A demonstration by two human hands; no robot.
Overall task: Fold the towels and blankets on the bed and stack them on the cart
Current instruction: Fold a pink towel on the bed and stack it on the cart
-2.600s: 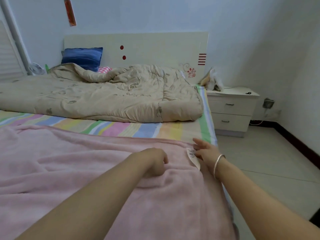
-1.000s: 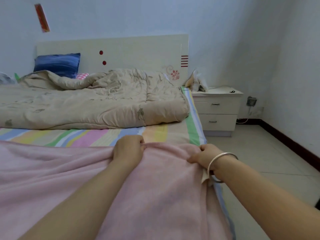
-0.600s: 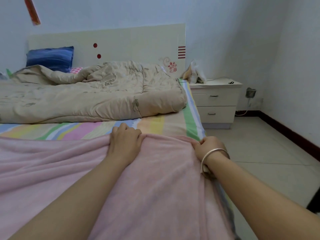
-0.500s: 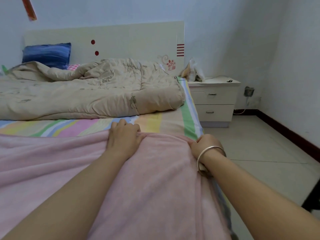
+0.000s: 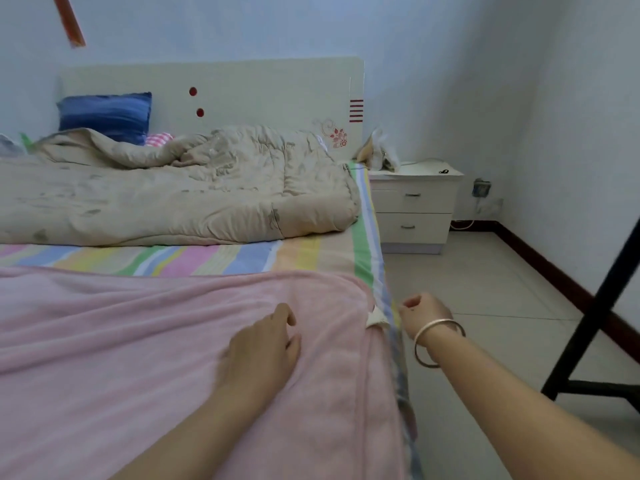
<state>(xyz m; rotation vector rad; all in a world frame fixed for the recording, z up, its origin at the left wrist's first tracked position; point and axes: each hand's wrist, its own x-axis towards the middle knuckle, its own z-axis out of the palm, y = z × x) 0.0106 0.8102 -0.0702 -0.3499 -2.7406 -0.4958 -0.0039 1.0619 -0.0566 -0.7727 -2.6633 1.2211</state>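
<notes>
A pink blanket (image 5: pixel 138 341) lies spread over the near part of the bed, its far edge folded round and its white label (image 5: pixel 375 318) at the right side. My left hand (image 5: pixel 263 344) rests on the blanket near that corner, fingers loosely bent and holding nothing. Just beyond the bed's right edge my right hand (image 5: pixel 422 315), with a bangle on its wrist, hovers loosely curled and empty beside the label. A rumpled beige quilt (image 5: pixel 173 195) lies across the head of the bed.
The striped sheet (image 5: pixel 207 259) shows between quilt and blanket. A blue pillow (image 5: pixel 107 114) leans on the headboard (image 5: pixel 259 95). A white nightstand (image 5: pixel 415 206) stands right of the bed, and a black frame leg (image 5: pixel 595 313) crosses the tiled floor at far right.
Both hands have let go of the blanket's far edge and drawn back. The left now lies on the blanket; the right has moved off the bed's side.
</notes>
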